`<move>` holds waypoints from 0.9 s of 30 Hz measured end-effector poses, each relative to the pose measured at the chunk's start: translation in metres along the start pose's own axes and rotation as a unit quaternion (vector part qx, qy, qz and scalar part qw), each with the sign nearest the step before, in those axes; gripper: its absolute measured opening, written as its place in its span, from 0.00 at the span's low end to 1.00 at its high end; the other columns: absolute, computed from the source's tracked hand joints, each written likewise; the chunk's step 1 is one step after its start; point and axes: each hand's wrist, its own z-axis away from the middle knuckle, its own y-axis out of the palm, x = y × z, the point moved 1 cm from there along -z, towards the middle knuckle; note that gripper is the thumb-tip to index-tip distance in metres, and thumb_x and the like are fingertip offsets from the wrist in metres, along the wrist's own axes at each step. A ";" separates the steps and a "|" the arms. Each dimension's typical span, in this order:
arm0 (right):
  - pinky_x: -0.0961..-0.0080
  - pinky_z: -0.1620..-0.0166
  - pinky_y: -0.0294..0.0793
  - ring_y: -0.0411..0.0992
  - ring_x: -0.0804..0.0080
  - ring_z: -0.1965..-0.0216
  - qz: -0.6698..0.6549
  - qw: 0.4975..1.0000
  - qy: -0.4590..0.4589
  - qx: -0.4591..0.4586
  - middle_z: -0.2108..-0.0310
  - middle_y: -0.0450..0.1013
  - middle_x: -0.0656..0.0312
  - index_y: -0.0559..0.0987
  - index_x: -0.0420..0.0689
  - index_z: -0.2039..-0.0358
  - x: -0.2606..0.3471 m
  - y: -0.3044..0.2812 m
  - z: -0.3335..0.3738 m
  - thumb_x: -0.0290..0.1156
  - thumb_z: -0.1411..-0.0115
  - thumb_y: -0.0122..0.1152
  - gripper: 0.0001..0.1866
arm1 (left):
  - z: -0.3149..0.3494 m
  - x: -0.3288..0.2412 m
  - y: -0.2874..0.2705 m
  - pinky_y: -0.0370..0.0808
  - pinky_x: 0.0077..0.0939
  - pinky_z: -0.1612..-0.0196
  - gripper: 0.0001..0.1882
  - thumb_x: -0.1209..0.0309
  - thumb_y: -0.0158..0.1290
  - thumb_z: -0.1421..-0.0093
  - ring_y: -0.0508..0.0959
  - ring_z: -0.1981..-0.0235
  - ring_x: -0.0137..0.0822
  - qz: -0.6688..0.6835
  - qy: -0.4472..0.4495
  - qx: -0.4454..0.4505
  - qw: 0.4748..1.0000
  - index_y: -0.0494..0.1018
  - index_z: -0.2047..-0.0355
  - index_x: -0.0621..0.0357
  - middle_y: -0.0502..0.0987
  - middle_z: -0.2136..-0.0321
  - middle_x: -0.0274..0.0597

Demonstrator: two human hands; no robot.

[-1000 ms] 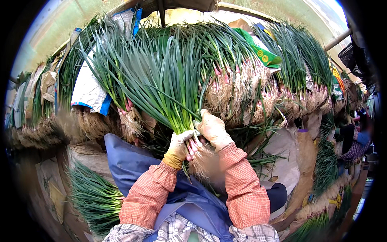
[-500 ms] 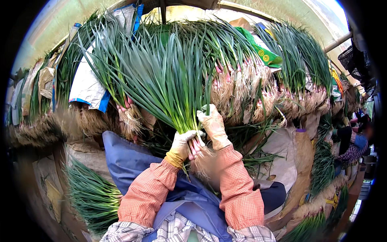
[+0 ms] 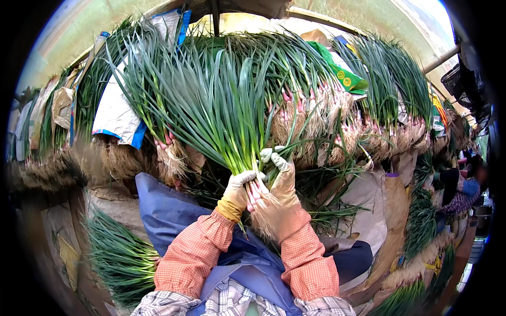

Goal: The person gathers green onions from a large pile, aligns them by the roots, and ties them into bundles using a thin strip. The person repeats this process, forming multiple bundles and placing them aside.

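Pale, see-through sheeting [image 3: 68, 47] overhead, bowed along a curved frame. Below, across the whole width, a long bank of stacked onions [image 3: 398, 84]: strap-like leaves, dark green and glossy, over pinkish bulbs and a shaggy fringe of straw-coloured roots [image 3: 311, 110]. Tucked among the leaves, a creased white sack [image 3: 113, 116] with a blue edge, a crinkled brown sheet [image 3: 62, 105] and, farther right, a shiny green bag [image 3: 340, 71], all lying slack, contents impossible to make out. Near the upper right rim, a black mesh thing [image 3: 456, 81], too dark to read inside.

Over the lap, smooth blue cloth [image 3: 163, 197] in stiff folds; on the forearms, puckered orange sleeves [image 3: 192, 255] in fine check. At lower left, beside the left sleeve, a loose bundle [image 3: 118, 258] of green leaves. At the far right, a person [image 3: 464, 197] in a checked top.

At centre, in front of the bank, a fanned bunch of onions [image 3: 229, 131], leaves up, roots down. Clasped just above the bulbs by the left hand [image 3: 237, 192], pale-gloved with a yellow cuff. Close against the stems on the other side, the right hand [image 3: 280, 174], fingers curled among thin green leaves; whether gripping or only touching them, cannot tell.
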 end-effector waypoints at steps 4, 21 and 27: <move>0.74 0.68 0.73 0.69 0.73 0.73 0.024 0.992 0.076 -0.096 0.75 0.69 0.64 0.71 0.47 0.70 0.019 0.002 -0.007 0.40 0.36 0.55 0.11 | 0.011 -0.002 0.030 0.78 0.30 0.65 0.14 0.69 0.52 0.43 0.79 0.73 0.39 0.036 0.027 -0.029 0.999 0.75 0.65 0.71 0.79 0.72 0.49; 0.65 0.75 0.73 0.74 0.53 0.77 0.683 0.680 -0.253 0.084 0.77 0.74 0.52 0.72 0.44 0.65 0.004 -0.031 0.003 0.28 0.43 0.58 0.06 | 0.019 0.000 0.011 0.77 0.37 0.54 0.14 0.69 0.52 0.44 0.79 0.64 0.42 0.042 -0.009 0.019 0.999 0.74 0.63 0.69 0.79 0.67 0.50; 0.61 0.76 0.71 0.72 0.49 0.79 0.753 0.564 -0.336 -0.039 0.79 0.73 0.52 0.71 0.46 0.60 -0.005 -0.064 -0.032 0.24 0.46 0.58 0.12 | 0.025 0.002 0.025 0.75 0.36 0.60 0.14 0.69 0.53 0.45 0.76 0.67 0.41 0.082 0.012 0.031 0.996 0.72 0.60 0.65 0.76 0.70 0.45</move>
